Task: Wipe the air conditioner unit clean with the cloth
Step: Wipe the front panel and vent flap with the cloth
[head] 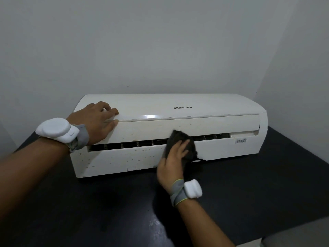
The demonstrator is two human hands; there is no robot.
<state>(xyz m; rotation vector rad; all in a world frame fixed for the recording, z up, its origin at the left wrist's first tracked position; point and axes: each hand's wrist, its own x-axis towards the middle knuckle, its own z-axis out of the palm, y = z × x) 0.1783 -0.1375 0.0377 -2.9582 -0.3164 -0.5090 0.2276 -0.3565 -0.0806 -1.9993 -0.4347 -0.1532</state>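
Two hands well apart, we note. Right hand [173,157] presses dark cloth [179,137] flat on air conditioner unit [213,124], fingers straight, over vent slot [128,144]. Left hand [96,120] rests flat-fingered on unit top, bracing. Specks [131,159] dot panel between hands. Risk, our judgement: cloth fringe snags in slot; unit slides on table [267,184] if brace lifts.

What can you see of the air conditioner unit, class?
The air conditioner unit is a long white plastic casing lying on a dark table, branded Samsung, its vent slot open. Brown specks dirty its lower front; a barcode label sits at right. The left hand rests on its top-left corner; the right hand presses a dark cloth against its middle.
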